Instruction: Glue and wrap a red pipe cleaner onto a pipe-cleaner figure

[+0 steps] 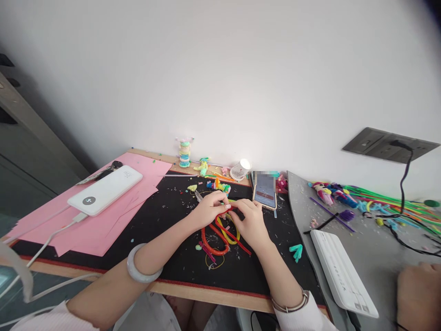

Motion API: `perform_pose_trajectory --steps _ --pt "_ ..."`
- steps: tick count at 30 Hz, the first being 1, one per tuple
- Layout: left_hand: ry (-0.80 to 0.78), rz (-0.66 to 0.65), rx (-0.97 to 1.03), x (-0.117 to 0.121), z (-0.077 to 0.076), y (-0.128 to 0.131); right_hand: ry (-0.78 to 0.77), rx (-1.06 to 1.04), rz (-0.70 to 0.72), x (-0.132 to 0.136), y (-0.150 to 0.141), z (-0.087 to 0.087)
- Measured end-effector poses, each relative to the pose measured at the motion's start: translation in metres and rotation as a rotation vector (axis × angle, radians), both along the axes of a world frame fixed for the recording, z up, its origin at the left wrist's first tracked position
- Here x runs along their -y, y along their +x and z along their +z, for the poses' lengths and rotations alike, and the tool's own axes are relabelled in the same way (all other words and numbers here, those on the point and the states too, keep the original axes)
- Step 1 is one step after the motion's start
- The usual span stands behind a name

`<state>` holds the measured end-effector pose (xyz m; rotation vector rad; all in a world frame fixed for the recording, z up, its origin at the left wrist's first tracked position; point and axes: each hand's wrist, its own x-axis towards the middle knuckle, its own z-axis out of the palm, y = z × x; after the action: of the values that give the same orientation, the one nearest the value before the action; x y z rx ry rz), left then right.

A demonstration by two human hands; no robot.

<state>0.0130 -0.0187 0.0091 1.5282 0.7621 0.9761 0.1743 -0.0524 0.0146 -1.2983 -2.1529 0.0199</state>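
Note:
My left hand (211, 210) and my right hand (251, 221) meet over the black mat (161, 248), fingertips pinched together on a red pipe cleaner (241, 245). One end of it slants down toward the right below my fingers. An orange-red pipe cleaner loop (216, 252) and a yellow pipe cleaner (236, 238) lie beneath my hands. Just beyond the left hand is a multicoloured fuzzy bundle (220, 185). What looks like a scissor tip (198, 196) pokes out by my left fingers; the rest is hidden. A short magenta piece (207, 253) lies nearer me.
On the left, a white power bank (105, 191) rests on pink paper (44, 230). A phone (265, 191) and paper cup (240, 170) stand behind my hands. To the right are another power bank (341, 271), pipe cleaners (379, 197) and another person's hand (418, 294).

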Motion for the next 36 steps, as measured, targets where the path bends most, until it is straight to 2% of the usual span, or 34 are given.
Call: perform_pose_trajectory --steps 6,12,18,25,30,34,36 --pt "0.004 0.02 -0.018 0.0 -0.001 0.001 0.014 -0.024 -0.007 -0.002 0.0 -0.001" --pt "0.179 0.097 -0.176 -0.001 -0.001 -0.001 -0.015 -0.061 -0.005 -0.002 0.001 0.001" --pt "0.212 0.115 -0.204 -0.003 -0.002 -0.003 -0.059 -0.143 0.005 -0.004 0.004 0.002" --pt "0.161 0.134 -0.12 -0.004 -0.002 -0.003 -0.096 -0.215 -0.003 -0.007 0.006 0.0" --pt "0.101 0.225 0.001 -0.005 0.0 -0.004 -0.099 -0.264 -0.038 -0.011 0.011 -0.004" --pt "0.063 0.299 0.082 -0.006 -0.002 -0.003 -0.123 -0.312 -0.142 -0.008 0.011 0.002" --pt "0.058 0.312 0.109 -0.005 -0.003 -0.003 -0.156 -0.309 -0.114 -0.004 0.007 0.005"
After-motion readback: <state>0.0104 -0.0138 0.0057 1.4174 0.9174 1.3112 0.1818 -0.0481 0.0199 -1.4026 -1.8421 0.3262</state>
